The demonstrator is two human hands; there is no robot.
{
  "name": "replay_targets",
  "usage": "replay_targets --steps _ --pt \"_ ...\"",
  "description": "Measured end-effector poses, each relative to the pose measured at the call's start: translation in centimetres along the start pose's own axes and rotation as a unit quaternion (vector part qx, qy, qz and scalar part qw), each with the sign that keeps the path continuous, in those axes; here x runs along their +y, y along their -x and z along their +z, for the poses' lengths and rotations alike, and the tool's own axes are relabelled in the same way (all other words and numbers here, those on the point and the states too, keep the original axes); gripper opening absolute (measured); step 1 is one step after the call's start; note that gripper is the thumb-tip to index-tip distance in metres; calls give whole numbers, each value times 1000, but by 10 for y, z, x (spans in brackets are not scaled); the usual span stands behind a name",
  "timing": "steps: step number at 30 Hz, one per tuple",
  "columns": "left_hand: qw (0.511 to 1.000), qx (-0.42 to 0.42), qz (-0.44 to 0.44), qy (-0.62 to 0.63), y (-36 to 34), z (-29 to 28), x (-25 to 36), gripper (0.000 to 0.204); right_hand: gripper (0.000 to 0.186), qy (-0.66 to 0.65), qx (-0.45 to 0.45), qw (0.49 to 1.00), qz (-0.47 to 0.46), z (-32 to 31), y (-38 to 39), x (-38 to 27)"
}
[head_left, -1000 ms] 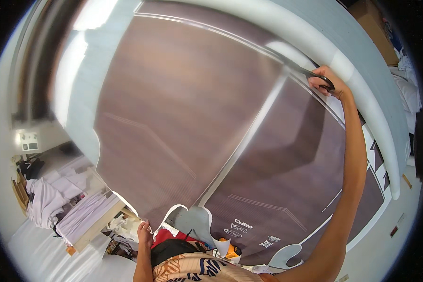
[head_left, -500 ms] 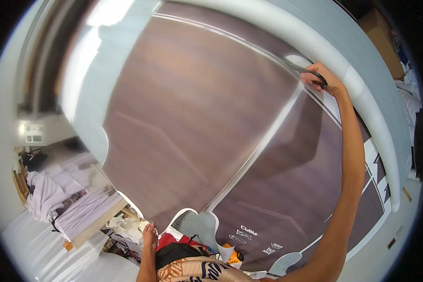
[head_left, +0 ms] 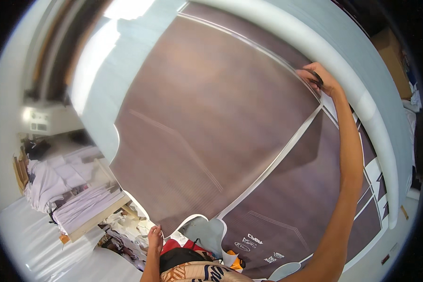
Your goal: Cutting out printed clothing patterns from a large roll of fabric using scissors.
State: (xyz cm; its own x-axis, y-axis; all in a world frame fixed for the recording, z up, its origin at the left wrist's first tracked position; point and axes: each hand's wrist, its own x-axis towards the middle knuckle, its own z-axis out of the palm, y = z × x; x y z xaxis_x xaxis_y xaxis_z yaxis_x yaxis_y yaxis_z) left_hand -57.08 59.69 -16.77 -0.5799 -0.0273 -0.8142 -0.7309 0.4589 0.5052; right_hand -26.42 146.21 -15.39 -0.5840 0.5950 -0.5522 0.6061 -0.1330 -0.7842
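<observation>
A large brown fabric panel (head_left: 207, 94) with white edging lies across the light blue-grey table (head_left: 141, 61). At its far right, my right hand (head_left: 322, 80) is closed round the dark handles of a pair of scissors (head_left: 318, 79). The blades are mostly hidden at the white line along the panel's far edge. Close to my body, my left hand (head_left: 155, 236) pinches the near edge of the same panel. To the right lies a second brown panel (head_left: 277, 207) with small white prints, apart from the first along a pale strip.
A long white roll (head_left: 362, 96) curves along the far side. On the left a wooden-edged shelf (head_left: 96, 221) holds stacked pale lilac fabric (head_left: 82, 207), with scraps (head_left: 127, 225) below. A cardboard box (head_left: 390, 56) stands far right. Something orange (head_left: 238, 263) sits close to my body.
My right hand with the scissors has advanced leftward along the panel's far edge, past the corner. The panel and my left hand appear shifted slightly right in view.
</observation>
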Motion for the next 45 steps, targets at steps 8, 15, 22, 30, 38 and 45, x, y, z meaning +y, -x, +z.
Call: replay_targets --steps 8,15,22,30,38,45 --pt "998 -11 -31 44 17 16 9 14 44 2 12 1000 -21 24 -34 -34" --pt "998 21 -28 58 23 29 12 6 44 13 5 1000 -20 33 -69 -57" --pt "997 27 -32 67 21 29 10 7 36 1 8 999 -50 44 -103 -71" --pt "996 -7 -35 77 20 26 9 7 36 37 34 996 -69 59 -133 -98" --pt "997 9 -36 67 17 29 13 10 36 8 33 997 -63 73 -166 -128" --pt "996 5 -41 78 16 27 13 12 54 49 61 995 -62 91 -195 -151"
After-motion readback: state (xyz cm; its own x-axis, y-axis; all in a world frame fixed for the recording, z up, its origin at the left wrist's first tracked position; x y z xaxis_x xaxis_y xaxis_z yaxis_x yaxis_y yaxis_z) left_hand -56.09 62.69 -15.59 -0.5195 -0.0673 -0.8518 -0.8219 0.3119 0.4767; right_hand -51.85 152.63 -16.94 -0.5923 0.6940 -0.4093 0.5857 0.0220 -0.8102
